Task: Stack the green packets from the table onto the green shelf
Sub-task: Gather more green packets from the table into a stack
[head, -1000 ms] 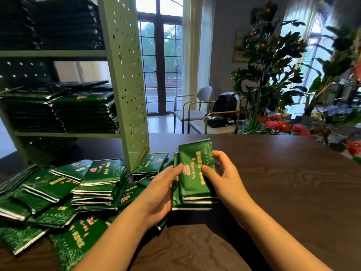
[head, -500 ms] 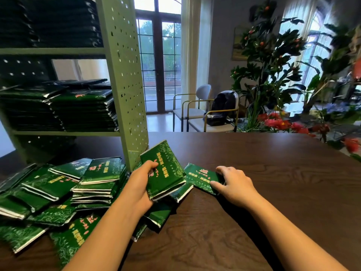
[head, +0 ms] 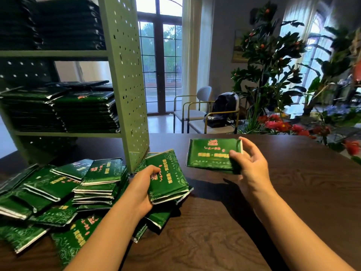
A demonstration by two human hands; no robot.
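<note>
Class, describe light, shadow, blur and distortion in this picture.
Head view: tall glass doors backlight the room; right hand and green foil packet shadow the dark wooden table; right-edge leafy plants blur; pale green perforated shelf panel leans, lens-bent.

The shelf (head: 125, 75) is standing on the table (head: 293, 192) at its far left, with stacks (head: 84, 112) sitting on its boards. A pile (head: 48, 192) of packets is lying before the shelf. The left hand (head: 140, 188) is holding a bundle (head: 168, 177) at the pile's right edge. To its right, the right hand (head: 252, 163) is holding a packet (head: 211, 153) above the table. Chairs (head: 195, 112) are standing behind the table, a bag (head: 222, 110) on one and plants (head: 273, 65) to their right.
</note>
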